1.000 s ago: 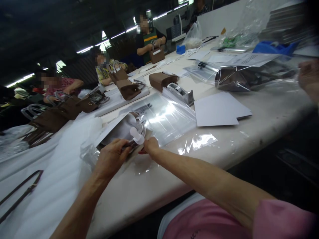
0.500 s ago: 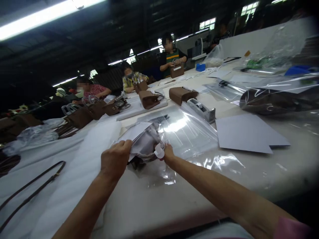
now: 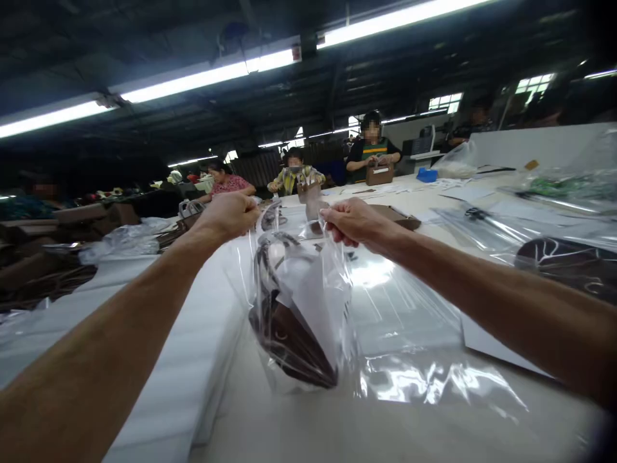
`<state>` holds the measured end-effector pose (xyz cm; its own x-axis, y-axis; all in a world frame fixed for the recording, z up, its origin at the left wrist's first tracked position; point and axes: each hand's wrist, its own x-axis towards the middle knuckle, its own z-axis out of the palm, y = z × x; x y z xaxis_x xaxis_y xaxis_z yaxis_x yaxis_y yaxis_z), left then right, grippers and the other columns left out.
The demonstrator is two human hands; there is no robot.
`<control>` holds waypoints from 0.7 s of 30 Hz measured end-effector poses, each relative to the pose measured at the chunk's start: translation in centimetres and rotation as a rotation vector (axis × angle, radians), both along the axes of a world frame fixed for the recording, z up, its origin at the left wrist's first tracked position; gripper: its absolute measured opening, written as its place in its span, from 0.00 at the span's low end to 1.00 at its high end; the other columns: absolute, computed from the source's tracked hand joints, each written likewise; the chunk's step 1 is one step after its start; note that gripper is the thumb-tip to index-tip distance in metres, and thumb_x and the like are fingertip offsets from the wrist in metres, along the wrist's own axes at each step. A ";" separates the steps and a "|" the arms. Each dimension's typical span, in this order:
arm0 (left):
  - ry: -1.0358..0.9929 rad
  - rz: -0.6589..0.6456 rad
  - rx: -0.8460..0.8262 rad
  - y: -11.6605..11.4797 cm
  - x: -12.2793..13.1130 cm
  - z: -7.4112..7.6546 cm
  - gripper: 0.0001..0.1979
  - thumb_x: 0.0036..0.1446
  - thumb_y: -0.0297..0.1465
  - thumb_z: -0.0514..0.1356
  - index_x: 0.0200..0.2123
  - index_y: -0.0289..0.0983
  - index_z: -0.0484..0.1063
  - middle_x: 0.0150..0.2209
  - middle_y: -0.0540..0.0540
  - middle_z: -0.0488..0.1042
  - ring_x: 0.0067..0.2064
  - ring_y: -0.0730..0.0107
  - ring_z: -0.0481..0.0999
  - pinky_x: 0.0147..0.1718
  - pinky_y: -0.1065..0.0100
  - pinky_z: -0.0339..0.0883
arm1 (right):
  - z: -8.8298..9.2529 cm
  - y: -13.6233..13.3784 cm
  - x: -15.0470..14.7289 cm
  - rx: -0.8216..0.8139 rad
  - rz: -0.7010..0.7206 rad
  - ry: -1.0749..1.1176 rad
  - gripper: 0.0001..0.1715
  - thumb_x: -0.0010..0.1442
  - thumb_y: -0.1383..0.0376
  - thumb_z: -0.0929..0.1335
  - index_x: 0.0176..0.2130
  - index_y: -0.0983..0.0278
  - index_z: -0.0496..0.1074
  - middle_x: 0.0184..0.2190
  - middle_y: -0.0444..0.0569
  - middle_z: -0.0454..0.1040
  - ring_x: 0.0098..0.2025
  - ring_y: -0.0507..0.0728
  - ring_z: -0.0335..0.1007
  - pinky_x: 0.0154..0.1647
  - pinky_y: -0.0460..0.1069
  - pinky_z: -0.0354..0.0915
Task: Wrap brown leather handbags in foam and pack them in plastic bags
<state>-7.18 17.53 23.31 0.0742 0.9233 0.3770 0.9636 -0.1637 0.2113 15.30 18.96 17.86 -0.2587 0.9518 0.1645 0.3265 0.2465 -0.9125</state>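
Observation:
A clear plastic bag hangs between my two hands, its top edge pulled up and apart. Inside it rests a brown handbag, tilted, with a white sheet beside it. My left hand pinches the bag's upper left edge. On the opposite side my right hand grips the upper right edge between thumb and fingers. Below and to the right, a stack of flat clear bags lies on the table.
White foam sheets lie at left. Farther left are crumpled plastic and brown bags. A wrapped brown bag is at right, by a white card. Across the table, a co-worker handles a brown handbag.
Both hands have risen, lifting the clear plastic bag by its top, and the brown handbag now sits low inside it. My view has tilted upward.

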 end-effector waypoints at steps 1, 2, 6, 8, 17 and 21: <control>-0.042 -0.005 -0.049 -0.4 -0.3 -0.1 0.11 0.48 0.33 0.53 0.22 0.31 0.69 0.18 0.52 0.65 0.23 0.76 0.66 0.27 0.72 0.59 | 0.8 -0.6 1.0 0.024 -0.020 -0.049 0.17 0.57 0.65 0.63 0.20 0.69 0.65 0.10 0.43 0.63 0.09 0.44 0.51 0.08 0.39 0.44; -0.084 -0.007 -0.095 -0.8 -0.5 -0.2 0.11 0.47 0.33 0.53 0.21 0.31 0.68 0.17 0.52 0.64 0.21 0.77 0.65 0.24 0.73 0.59 | 1.5 -1.2 2.0 0.048 -0.036 -0.100 0.17 0.57 0.65 0.63 0.19 0.68 0.64 0.10 0.43 0.62 0.08 0.44 0.50 0.08 0.39 0.44; -0.263 -0.040 -0.233 -2.6 0.3 -2.0 0.10 0.47 0.36 0.53 0.22 0.34 0.65 0.15 0.53 0.63 0.17 0.77 0.64 0.17 0.75 0.59 | 1.9 -4.0 6.6 0.095 0.045 -0.258 0.20 0.57 0.60 0.63 0.19 0.67 0.64 0.11 0.43 0.63 0.09 0.44 0.51 0.09 0.39 0.45; -0.321 -0.077 -0.333 -3.8 1.5 -3.2 0.12 0.47 0.38 0.54 0.22 0.35 0.65 0.14 0.53 0.62 0.16 0.77 0.63 0.16 0.75 0.60 | 0.7 -5.2 8.8 0.065 0.136 -0.377 0.20 0.56 0.58 0.63 0.19 0.67 0.66 0.12 0.44 0.64 0.11 0.44 0.53 0.10 0.39 0.47; -0.513 -0.111 -0.408 -9.3 2.9 -2.7 0.20 0.46 0.45 0.57 0.13 0.36 0.62 0.11 0.51 0.62 0.15 0.76 0.61 0.16 0.73 0.56 | -2.4 -9.3 13.2 -0.074 0.050 -0.171 0.22 0.56 0.52 0.62 0.22 0.66 0.67 0.14 0.43 0.65 0.11 0.44 0.53 0.10 0.40 0.47; -0.426 -0.019 -0.358 -10.1 2.8 -2.9 0.22 0.47 0.49 0.55 0.16 0.36 0.63 0.14 0.50 0.64 0.19 0.70 0.67 0.19 0.71 0.61 | -2.7 -9.5 13.7 -0.037 -0.002 -0.170 0.21 0.57 0.54 0.63 0.20 0.66 0.61 0.15 0.43 0.64 0.12 0.45 0.56 0.09 0.39 0.49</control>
<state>-4.41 7.44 20.40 0.0017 0.9992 0.0407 0.7783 -0.0269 0.6274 29.04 9.51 15.20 -0.2779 0.9570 0.0831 0.4773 0.2126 -0.8526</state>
